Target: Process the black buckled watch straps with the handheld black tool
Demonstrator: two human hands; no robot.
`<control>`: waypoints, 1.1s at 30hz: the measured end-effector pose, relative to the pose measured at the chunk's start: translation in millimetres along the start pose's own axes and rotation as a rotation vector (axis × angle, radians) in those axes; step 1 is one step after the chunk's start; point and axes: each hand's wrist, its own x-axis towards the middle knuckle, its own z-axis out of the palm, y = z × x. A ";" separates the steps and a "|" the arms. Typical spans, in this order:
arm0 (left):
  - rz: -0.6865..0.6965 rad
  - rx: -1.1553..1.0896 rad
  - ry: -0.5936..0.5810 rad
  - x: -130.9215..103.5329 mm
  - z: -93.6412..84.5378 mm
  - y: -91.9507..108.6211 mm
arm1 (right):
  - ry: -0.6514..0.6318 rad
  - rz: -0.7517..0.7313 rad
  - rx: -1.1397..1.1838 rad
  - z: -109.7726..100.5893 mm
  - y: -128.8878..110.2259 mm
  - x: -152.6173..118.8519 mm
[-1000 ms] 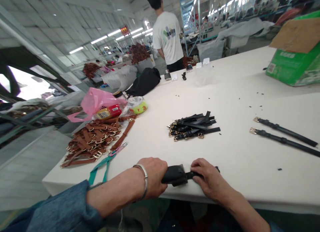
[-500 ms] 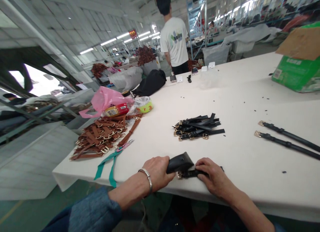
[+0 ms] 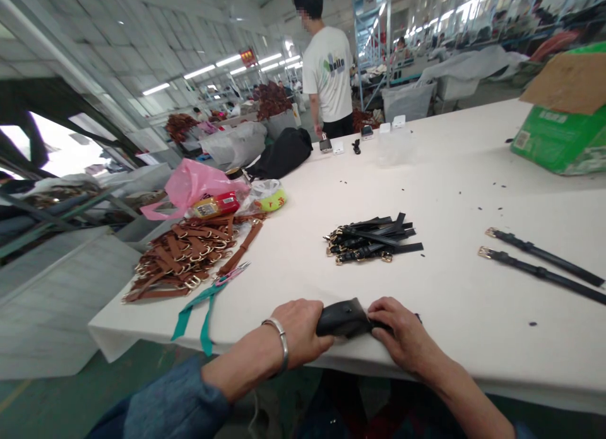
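Note:
My left hand point(image 3: 303, 332) is wrapped round a black handheld tool point(image 3: 341, 318) with a broad, blunt front end; its exact kind I cannot make out. That front end is down over a short black strap point(image 3: 380, 325) near the table's front edge, hiding the strap's buckle. Whether tool and strap touch is unclear. With fingers pinched, my right hand point(image 3: 402, 332) holds the strap against the table, just right of the tool. Beyond both hands lies a pile of short black buckled straps point(image 3: 372, 237). Two longer black buckled straps point(image 3: 544, 253) lie side by side at the right.
Brown buckled straps point(image 3: 184, 256) are heaped at the left, beside pink-handled scissors point(image 3: 231, 274) and a green ribbon point(image 3: 207, 306). Behind them are a pink bag point(image 3: 196, 183) and a black cloth bundle point(image 3: 284, 154). A green box point(image 3: 556, 136) stands far right. A person point(image 3: 329, 73) stands beyond the table.
The black tool has come down over the strap, covering the gold buckle that showed before. My right hand has stayed at the strap. The view has shifted slightly.

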 end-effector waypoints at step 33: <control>-0.134 -0.221 0.050 -24.6 25.8 -33.2 | -0.004 0.039 -0.077 0.9 -5.8 1.4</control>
